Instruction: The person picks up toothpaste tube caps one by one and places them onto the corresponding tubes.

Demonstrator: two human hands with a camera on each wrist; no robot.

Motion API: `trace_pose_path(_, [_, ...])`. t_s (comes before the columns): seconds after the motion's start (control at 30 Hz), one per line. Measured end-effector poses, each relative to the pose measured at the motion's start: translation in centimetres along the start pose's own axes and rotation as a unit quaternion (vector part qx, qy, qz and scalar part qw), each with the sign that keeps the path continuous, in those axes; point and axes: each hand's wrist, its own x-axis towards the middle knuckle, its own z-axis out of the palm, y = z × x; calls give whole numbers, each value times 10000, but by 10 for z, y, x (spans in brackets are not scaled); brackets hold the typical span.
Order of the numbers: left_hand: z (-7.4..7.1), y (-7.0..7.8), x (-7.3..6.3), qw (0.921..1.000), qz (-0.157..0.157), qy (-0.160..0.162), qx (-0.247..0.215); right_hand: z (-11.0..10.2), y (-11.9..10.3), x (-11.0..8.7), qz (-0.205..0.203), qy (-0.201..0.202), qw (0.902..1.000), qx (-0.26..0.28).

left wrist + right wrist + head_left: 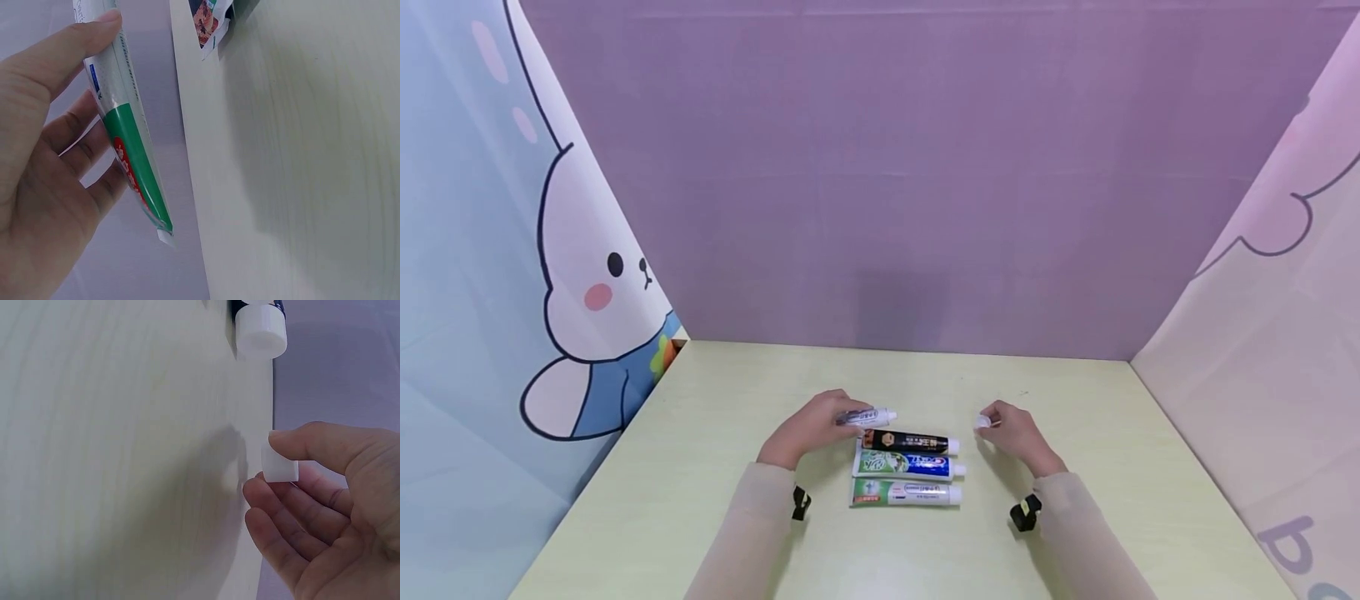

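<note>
My left hand point(816, 427) grips a white and green toothpaste tube point(128, 125) above the table, its nozzle end pointing right in the head view. Between thumb and fingertips my right hand point(1015, 433) pinches a small white cap point(279, 465), apart from the tube. Below the held tube lie a black toothpaste tube point(910, 442), a blue and green toothpaste tube point(902, 466) and a white toothpaste tube point(917, 493) with a green end. These three are stacked in a row, white caps to the right. The black tube's cap point(261, 334) shows in the right wrist view.
The pale wood-grain table point(887, 550) ends at a purple backdrop point(910, 183). A curtain point(467, 250) with a cartoon rabbit hangs at the left, a pale printed curtain point(1285, 375) at the right. Each wrist carries a black strap device point(1025, 512).
</note>
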Motion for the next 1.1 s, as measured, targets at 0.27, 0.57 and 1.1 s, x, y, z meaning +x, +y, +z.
trace_pose_path(0.27, [-2,3,1,10000,83,7,23,-3,3,-6,-211,32,9997,131])
trace_pose_path(0.57, [-3,8,3,9997,180,-66,116,3,7,-13,-378,37,9984,411])
trace_pose_path(1.1, [-1,16,7,9994,273,-199,38,10,-5,-13,-735,45,9930,923])
